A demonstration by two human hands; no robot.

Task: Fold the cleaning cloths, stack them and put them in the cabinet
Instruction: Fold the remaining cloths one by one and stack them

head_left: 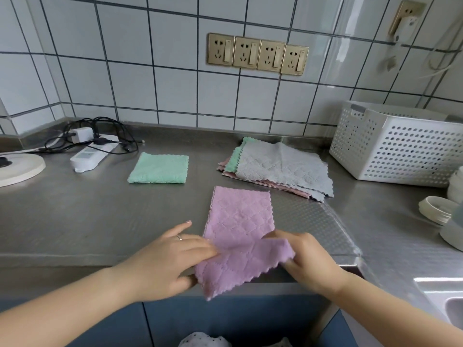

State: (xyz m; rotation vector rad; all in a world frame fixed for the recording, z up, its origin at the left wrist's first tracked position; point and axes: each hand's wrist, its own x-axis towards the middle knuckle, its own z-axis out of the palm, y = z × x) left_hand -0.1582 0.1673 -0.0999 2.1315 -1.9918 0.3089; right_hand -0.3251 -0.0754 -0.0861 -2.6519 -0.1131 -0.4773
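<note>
Lilac cleaning cloth [240, 231] sits at 6 o'clock on the steel counter [75, 216], left hand [165, 256] and right hand [310, 259] pinching its near corners, so I'd line the edges up before creasing.

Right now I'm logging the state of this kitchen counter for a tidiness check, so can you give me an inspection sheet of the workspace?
Surface: steel counter, with a textured clear mat at right.
Job's things: purple cloth half folded, near edge hanging over the counter's front; green cloth folded; pile of unfolded cloths, grey on top.
Clutter: white basket, white lids, round white base.
Hands: left hand holds the purple cloth's left edge; right hand pinches its lifted corner with the fingers.
Cables: black cords tangled over a white power strip.
Surroundings: tiled wall, four sockets, blue cabinet doors below.
</note>
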